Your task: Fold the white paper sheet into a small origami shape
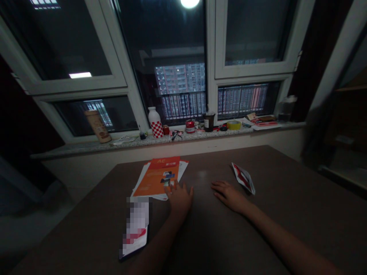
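My left hand [180,196] lies with its fingers spread, the fingertips over the lower right corner of an orange booklet [156,177]. White sheets [183,167] stick out from under that booklet. My right hand [228,194] rests flat on the brown table [200,233], fingers stretched toward the left and holding nothing. Just beyond it stands a folded red-and-white paper packet [243,177], apart from the fingers. Left of my left forearm lies a flat dark-edged thing with a bright face [137,229], partly blurred out by blocks.
Behind the table runs a stone windowsill [129,142]. On it stand a tan tumbler [98,126], a red-checked white bottle [156,123], a red can [190,126], a dark cup [208,122], a yellow tape roll [233,125] and a clear jug [286,109].
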Demonstrator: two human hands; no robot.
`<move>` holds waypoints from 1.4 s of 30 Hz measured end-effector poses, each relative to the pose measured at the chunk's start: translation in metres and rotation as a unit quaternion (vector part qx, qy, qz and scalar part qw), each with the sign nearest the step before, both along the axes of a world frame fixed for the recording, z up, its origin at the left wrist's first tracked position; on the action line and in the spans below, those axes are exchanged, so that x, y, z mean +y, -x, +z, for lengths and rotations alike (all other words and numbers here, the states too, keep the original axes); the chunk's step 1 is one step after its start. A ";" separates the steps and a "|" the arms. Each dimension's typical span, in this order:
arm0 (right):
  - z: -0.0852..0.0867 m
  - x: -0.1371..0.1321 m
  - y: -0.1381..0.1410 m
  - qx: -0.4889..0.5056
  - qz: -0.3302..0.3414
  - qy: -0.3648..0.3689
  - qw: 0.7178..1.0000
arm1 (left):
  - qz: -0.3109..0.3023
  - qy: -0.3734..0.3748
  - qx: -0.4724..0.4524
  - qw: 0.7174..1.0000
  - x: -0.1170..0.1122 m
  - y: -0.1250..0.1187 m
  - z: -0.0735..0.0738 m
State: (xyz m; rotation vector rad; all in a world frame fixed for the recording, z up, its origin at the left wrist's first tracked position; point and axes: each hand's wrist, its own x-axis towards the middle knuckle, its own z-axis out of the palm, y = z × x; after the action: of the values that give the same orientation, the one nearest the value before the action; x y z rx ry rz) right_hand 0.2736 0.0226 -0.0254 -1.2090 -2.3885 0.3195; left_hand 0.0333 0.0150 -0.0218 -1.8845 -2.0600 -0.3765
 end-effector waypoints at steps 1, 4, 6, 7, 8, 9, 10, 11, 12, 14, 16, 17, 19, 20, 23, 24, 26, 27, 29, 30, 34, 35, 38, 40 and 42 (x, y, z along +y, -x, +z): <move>0.000 0.000 0.000 0.000 0.000 0.001 1.000 | -0.003 -0.002 0.002 1.000 -0.001 0.001 0.002; -0.001 0.000 0.000 -0.004 0.000 0.006 1.000 | -0.021 -0.009 0.006 1.000 -0.002 0.004 0.009; -0.001 0.001 0.000 -0.003 0.002 0.007 1.000 | -0.038 -0.003 -0.001 0.999 -0.003 0.007 0.013; -0.001 0.001 -0.001 -0.002 0.003 0.007 1.000 | -0.045 0.002 -0.007 0.999 -0.003 0.008 0.014; -0.001 0.001 -0.001 -0.003 0.003 0.006 1.000 | -0.050 0.003 -0.010 0.999 -0.003 0.009 0.015; -0.002 0.002 -0.001 -0.004 0.003 0.005 1.000 | -0.045 0.000 -0.013 0.999 -0.003 0.010 0.015; -0.002 0.002 -0.001 -0.007 0.003 0.005 1.000 | -0.032 -0.005 -0.015 0.999 -0.002 0.010 0.015; -0.003 0.002 -0.001 -0.010 0.002 0.005 1.000 | -0.013 -0.009 -0.017 1.000 -0.001 0.011 0.015; -0.003 0.002 -0.001 -0.012 0.002 0.005 1.000 | 0.010 -0.008 -0.018 1.000 0.000 0.011 0.014; -0.004 0.002 -0.001 -0.013 0.001 0.005 1.000 | 0.040 0.011 -0.019 0.999 0.001 0.014 0.014; -0.004 0.002 -0.001 -0.011 0.000 0.005 1.000 | 0.035 0.036 -0.007 0.999 0.002 0.017 0.016; -0.004 0.002 0.000 -0.010 0.000 0.006 1.000 | 0.030 0.042 -0.004 0.999 0.003 0.020 0.017; -0.003 0.001 0.000 -0.012 -0.001 0.007 1.000 | 0.025 0.050 -0.002 0.998 0.004 0.024 0.020; -0.003 0.001 0.000 -0.014 -0.001 0.009 1.000 | 0.024 0.053 -0.003 0.998 0.005 0.025 0.022; -0.001 0.001 0.000 -0.013 -0.002 0.008 1.000 | 0.020 0.055 -0.007 0.998 0.006 0.029 0.025; -0.001 0.001 0.000 -0.010 -0.001 0.006 1.000 | 0.019 0.053 -0.008 0.998 0.006 0.029 0.025; -0.001 0.001 0.000 -0.004 0.003 0.004 1.000 | 0.014 0.047 -0.009 0.999 0.007 0.029 0.026; -0.001 0.001 -0.001 -0.003 0.004 0.003 1.000 | 0.012 0.041 -0.010 0.999 0.007 0.028 0.025; -0.002 0.001 -0.001 -0.003 0.006 0.003 1.000 | 0.008 0.029 -0.022 0.999 0.006 0.027 0.025; -0.002 0.001 -0.001 -0.002 0.006 0.003 1.000 | 0.006 0.024 -0.035 0.999 0.006 0.026 0.024; -0.003 0.001 -0.001 0.004 0.005 0.007 1.000 | -0.005 0.004 -0.094 0.996 0.005 0.022 0.023; -0.003 0.001 -0.001 0.005 0.004 0.009 1.000 | -0.007 -0.002 -0.103 0.995 0.005 0.020 0.023; -0.003 0.001 0.000 0.004 0.001 0.010 1.000 | -0.007 -0.023 -0.133 0.991 0.006 0.016 0.023; -0.003 0.001 0.000 0.002 0.001 0.008 1.000 | -0.014 -0.041 -0.164 0.985 0.006 0.012 0.022; -0.003 0.002 0.000 0.002 0.003 0.006 1.000 | -0.041 -0.054 -0.197 0.978 0.005 0.008 0.021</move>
State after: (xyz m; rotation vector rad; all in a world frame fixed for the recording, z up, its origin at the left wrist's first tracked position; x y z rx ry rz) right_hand 0.2735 0.0243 -0.0289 -1.2051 -2.3907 0.3383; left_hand 0.0254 0.0197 -0.0013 -1.9555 -2.1474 -0.9300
